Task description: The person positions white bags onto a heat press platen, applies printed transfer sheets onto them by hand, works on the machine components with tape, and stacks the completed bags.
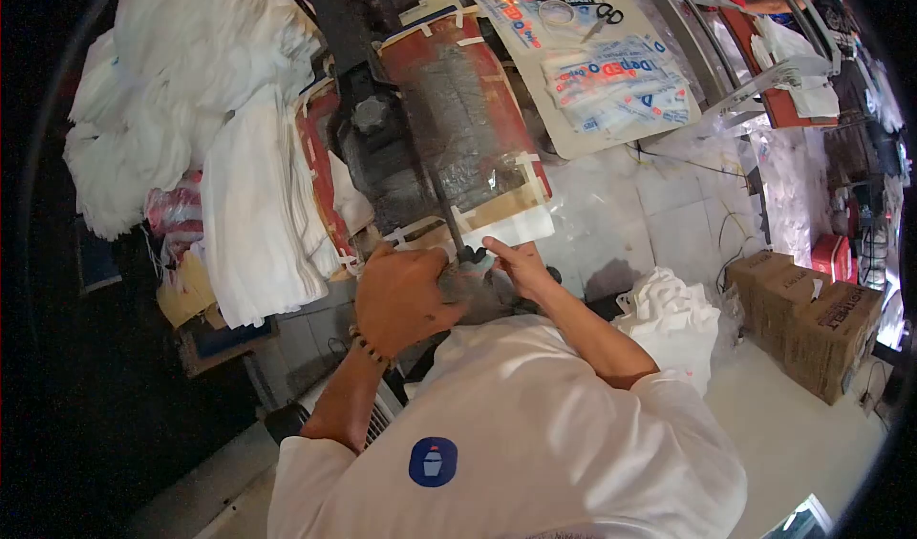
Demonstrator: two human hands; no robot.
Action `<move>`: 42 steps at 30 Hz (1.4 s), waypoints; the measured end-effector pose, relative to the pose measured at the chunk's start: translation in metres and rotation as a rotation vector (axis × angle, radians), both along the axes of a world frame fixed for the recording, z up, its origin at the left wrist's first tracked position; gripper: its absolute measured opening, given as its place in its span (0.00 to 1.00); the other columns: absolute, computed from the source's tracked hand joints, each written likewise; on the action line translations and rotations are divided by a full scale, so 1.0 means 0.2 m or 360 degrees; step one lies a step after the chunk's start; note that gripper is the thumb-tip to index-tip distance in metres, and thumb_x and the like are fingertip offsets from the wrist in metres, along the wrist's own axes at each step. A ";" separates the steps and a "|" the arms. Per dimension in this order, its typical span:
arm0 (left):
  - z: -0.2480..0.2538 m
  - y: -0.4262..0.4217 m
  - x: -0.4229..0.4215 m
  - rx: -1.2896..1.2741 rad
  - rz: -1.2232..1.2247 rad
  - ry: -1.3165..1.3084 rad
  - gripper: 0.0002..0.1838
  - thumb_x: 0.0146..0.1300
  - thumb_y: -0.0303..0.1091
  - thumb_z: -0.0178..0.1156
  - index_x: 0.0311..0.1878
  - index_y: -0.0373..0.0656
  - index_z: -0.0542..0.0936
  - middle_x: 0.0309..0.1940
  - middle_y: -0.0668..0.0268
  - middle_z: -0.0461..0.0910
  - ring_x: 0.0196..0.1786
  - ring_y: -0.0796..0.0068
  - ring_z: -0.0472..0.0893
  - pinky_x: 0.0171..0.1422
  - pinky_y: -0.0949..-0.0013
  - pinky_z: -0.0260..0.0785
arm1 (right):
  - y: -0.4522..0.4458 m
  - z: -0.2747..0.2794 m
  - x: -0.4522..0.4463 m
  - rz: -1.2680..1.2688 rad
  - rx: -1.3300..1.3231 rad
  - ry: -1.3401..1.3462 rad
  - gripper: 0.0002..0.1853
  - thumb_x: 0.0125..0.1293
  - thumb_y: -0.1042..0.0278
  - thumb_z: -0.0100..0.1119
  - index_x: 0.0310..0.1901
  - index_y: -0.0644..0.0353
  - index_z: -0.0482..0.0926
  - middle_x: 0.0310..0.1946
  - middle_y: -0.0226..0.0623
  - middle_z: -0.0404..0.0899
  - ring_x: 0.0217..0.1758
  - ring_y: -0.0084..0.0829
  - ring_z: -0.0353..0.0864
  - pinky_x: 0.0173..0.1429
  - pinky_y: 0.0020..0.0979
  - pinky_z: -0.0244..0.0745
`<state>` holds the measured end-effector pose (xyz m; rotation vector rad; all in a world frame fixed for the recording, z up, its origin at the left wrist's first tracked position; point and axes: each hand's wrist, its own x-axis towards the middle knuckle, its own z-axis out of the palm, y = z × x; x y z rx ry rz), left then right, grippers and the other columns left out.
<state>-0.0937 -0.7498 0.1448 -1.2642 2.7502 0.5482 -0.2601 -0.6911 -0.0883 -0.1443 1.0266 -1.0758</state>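
A heat press stands in front of me, its flat plate (463,119) covered with a dark, worn sheet that has a red border and strips of tape. The press's black lever (435,190) slopes down toward me and ends between my hands. My left hand (401,286) is bent at the near edge of the press, back of the hand up, fingertips hidden. My right hand (521,270) is on the other side of the lever's end, thumb stretched out and other fingers partly hidden. Between them is a greyish, fabric-like patch (487,295), too blurred to identify.
White cloth (201,42) is heaped at the left, with a folded white stack (258,214) beside the press. At the back right, a board (559,143) carries printed sheets (621,81), scissors (607,19) and a tape roll (556,12). Cardboard boxes (807,324) and white fabric (671,324) stand right.
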 end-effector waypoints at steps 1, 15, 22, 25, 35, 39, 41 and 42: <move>0.00 0.00 0.00 -0.0003 0.0010 -0.0004 0.25 0.44 0.55 0.73 0.32 0.42 0.82 0.27 0.56 0.83 0.33 0.53 0.84 0.45 0.53 0.71 | 0.00 -0.01 0.00 -0.0010 -0.0015 -0.0034 0.26 0.64 0.66 0.72 0.58 0.68 0.73 0.46 0.43 0.84 0.42 0.36 0.87 0.41 0.31 0.86; -0.03 0.02 0.01 -0.0230 0.0000 0.0164 0.16 0.44 0.47 0.70 0.27 0.45 0.82 0.23 0.61 0.81 0.29 0.59 0.83 0.41 0.58 0.70 | 0.00 -0.08 0.00 -0.0090 -0.0108 -0.0018 0.25 0.62 0.65 0.74 0.54 0.71 0.75 0.42 0.41 0.84 0.37 0.32 0.87 0.39 0.27 0.84; -0.02 0.02 0.01 -0.0350 -0.0092 0.0161 0.17 0.45 0.48 0.70 0.28 0.43 0.84 0.22 0.59 0.82 0.26 0.58 0.83 0.39 0.58 0.71 | 0.02 -0.07 0.02 -0.0102 -0.0165 0.0144 0.20 0.65 0.64 0.71 0.48 0.74 0.79 0.36 0.43 0.86 0.34 0.31 0.87 0.36 0.28 0.83; -0.02 0.03 0.00 -0.0243 0.0022 0.0002 0.18 0.45 0.49 0.70 0.28 0.43 0.84 0.23 0.57 0.83 0.26 0.57 0.83 0.39 0.58 0.71 | 0.03 -0.05 -0.01 0.0073 -0.0289 0.0106 0.19 0.66 0.61 0.70 0.50 0.68 0.81 0.37 0.40 0.87 0.35 0.26 0.87 0.37 0.26 0.82; 0.08 0.06 0.00 -0.0241 -0.0004 0.0100 0.26 0.46 0.56 0.71 0.38 0.42 0.85 0.27 0.50 0.84 0.31 0.47 0.84 0.42 0.50 0.76 | 0.01 -0.04 -0.06 0.0230 -0.0412 0.0203 0.19 0.68 0.57 0.68 0.52 0.63 0.80 0.37 0.36 0.85 0.31 0.24 0.84 0.37 0.27 0.81; 0.34 0.10 0.00 -0.0406 -0.0016 0.0100 0.26 0.48 0.48 0.73 0.41 0.36 0.80 0.34 0.46 0.83 0.40 0.43 0.83 0.45 0.48 0.76 | -0.01 -0.10 -0.05 0.0190 -0.0229 0.0309 0.18 0.67 0.60 0.68 0.46 0.68 0.81 0.36 0.42 0.86 0.32 0.29 0.85 0.38 0.30 0.83; 0.68 0.09 -0.01 -0.0532 0.0138 0.0245 0.27 0.48 0.51 0.73 0.44 0.37 0.82 0.39 0.44 0.83 0.45 0.43 0.83 0.49 0.49 0.74 | -0.01 -0.10 -0.05 0.0165 -0.0310 0.0311 0.17 0.67 0.59 0.68 0.44 0.69 0.81 0.34 0.42 0.86 0.30 0.29 0.84 0.38 0.30 0.82; 0.84 0.11 -0.02 -0.0990 0.0285 0.0217 0.26 0.49 0.46 0.73 0.46 0.38 0.81 0.42 0.46 0.83 0.47 0.45 0.83 0.49 0.49 0.74 | -0.01 -0.08 -0.06 0.0183 -0.0325 0.0330 0.18 0.68 0.59 0.68 0.43 0.70 0.81 0.33 0.41 0.85 0.29 0.28 0.83 0.37 0.29 0.81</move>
